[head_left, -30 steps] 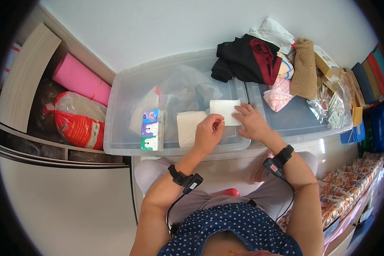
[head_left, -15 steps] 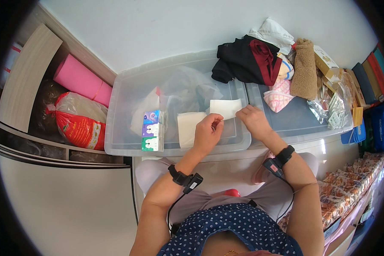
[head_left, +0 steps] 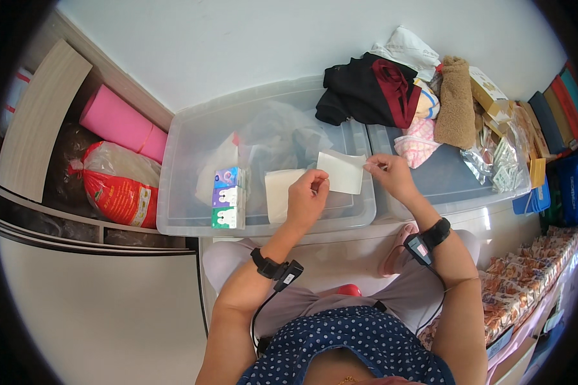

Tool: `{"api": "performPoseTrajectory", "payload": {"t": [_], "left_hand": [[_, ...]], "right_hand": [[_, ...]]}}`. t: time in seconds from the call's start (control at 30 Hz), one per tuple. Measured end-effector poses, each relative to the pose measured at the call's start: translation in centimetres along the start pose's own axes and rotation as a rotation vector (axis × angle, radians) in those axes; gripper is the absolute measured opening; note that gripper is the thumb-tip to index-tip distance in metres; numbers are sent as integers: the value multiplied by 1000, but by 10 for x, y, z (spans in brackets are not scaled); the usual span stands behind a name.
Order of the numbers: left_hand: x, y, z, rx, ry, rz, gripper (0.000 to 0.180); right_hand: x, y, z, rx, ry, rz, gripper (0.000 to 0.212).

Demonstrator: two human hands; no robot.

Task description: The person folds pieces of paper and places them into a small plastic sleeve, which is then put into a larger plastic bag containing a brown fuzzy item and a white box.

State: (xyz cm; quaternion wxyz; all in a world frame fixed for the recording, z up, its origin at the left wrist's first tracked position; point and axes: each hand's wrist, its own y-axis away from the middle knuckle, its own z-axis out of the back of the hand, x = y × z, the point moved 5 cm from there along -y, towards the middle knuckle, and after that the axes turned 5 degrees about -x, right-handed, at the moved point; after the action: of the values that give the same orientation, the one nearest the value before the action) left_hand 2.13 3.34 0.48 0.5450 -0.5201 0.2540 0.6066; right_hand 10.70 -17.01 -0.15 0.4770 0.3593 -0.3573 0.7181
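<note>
Compared with half a second ago, we see the thin, smooth white rectangular sheet (head_left: 341, 172) tilted further, more of its face showing, near the middle of the frame. The right hand (head_left: 392, 176) has moved slightly right, thumb and finger pinching the upper right corner. The left hand (head_left: 308, 194) curls loosely at the left edge; we cannot tell whether it grips. Below lies a translucent, hard plastic storage box (head_left: 185, 217); fuzzy brown rolled cloth (head_left: 455, 102) sits upper right.
</note>
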Motion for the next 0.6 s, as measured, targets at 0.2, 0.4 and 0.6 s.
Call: {"api": "performPoseTrajectory", "payload": {"t": [0.2, 0.4, 0.6], "left_hand": [[17, -2, -6, 93, 157, 205, 31], [11, 0, -17, 203, 779, 556, 66], [16, -1, -12, 253, 826, 560, 34]], "right_hand": [[19, 1, 6, 31, -217, 3, 17], [29, 8, -5, 235, -596, -87, 19], [25, 9, -14, 278, -590, -142, 20]]}}
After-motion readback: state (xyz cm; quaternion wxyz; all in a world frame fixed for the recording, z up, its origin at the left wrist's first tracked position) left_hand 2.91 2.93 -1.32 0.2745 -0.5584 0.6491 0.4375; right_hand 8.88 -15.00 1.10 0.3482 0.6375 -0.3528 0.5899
